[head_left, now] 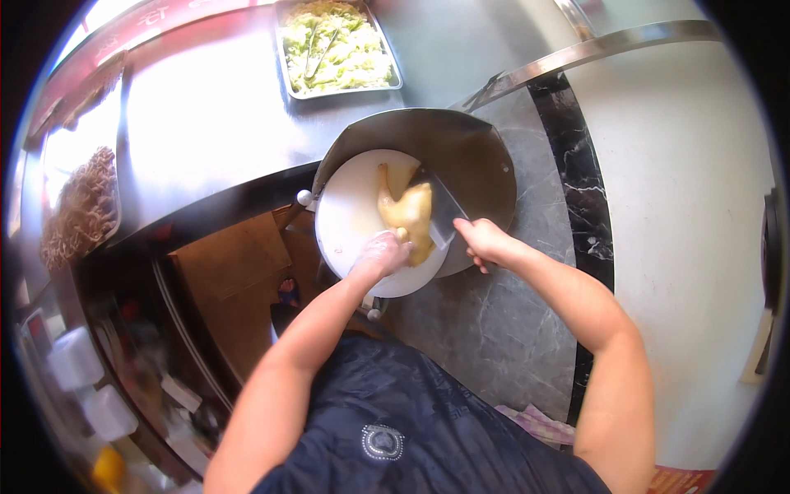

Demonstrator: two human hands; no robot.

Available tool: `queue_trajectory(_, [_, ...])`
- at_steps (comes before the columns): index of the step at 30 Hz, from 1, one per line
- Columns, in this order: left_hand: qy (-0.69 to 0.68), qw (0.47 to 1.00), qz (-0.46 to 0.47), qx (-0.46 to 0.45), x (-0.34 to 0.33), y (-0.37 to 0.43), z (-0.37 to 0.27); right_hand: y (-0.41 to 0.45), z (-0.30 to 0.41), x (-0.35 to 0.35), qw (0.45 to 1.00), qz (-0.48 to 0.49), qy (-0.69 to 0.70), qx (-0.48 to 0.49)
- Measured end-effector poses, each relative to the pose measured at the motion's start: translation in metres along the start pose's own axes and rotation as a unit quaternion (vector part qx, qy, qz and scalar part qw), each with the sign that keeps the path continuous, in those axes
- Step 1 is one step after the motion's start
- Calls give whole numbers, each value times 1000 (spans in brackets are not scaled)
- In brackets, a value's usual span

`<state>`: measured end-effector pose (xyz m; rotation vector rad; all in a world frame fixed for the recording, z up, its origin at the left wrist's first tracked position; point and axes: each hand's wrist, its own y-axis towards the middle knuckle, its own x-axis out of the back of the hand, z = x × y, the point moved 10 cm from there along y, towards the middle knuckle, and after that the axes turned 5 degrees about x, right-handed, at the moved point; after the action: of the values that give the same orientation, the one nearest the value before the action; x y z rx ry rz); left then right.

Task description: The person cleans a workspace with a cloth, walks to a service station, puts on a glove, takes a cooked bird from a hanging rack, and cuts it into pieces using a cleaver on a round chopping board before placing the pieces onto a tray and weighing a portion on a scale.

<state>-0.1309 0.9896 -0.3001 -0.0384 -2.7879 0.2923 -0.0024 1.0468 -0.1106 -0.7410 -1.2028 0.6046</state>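
A pale yellow plucked chicken [407,210], one leg pointing away from me, lies on a round white cutting board [345,210]. My left hand [384,252], in a clear plastic glove, grips the near left side of the bird. In my right hand [484,239], which looks bare, is the handle of a cleaver [445,207]. Its broad blade stands along the chicken's right side, over the board's right edge. Whether the edge cuts into the meat cannot be made out. A curved metal guard [426,133] rises around the board's far and right sides.
Beyond the guard, a steel counter [210,111] holds a metal tray of shredded greens [352,49] with tongs on top. Brown noodle-like strands [86,210] are heaped at the far left. White foam boxes [77,358] stand lower left. A checked cloth [537,423] lies by my right side.
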Motion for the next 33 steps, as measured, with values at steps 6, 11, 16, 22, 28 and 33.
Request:
queue_trajectory(6, [65, 997, 10, -52, 9, -5, 13, -42, 21, 15, 998, 12, -49, -48])
queue_trajectory(11, [21, 999, 25, -8, 46, -22, -49, -12, -8, -22, 994, -59, -60, 70])
queue_trajectory(16, [88, 991, 79, -60, 17, -2, -5, 14, -34, -50, 990, -44, 91, 100])
queue_trajectory(22, [89, 993, 53, 50, 6, 2, 12, -48, -15, -63, 977, -184, 8, 109])
queue_trajectory(28, [150, 977, 129, 82, 3, 5, 7, -21, -35, -72, 958, -258, 50, 111])
queue_trajectory(33, [290, 953, 81, -37, -14, 24, 81, -75, -80, -136, 952, -268, 17, 148])
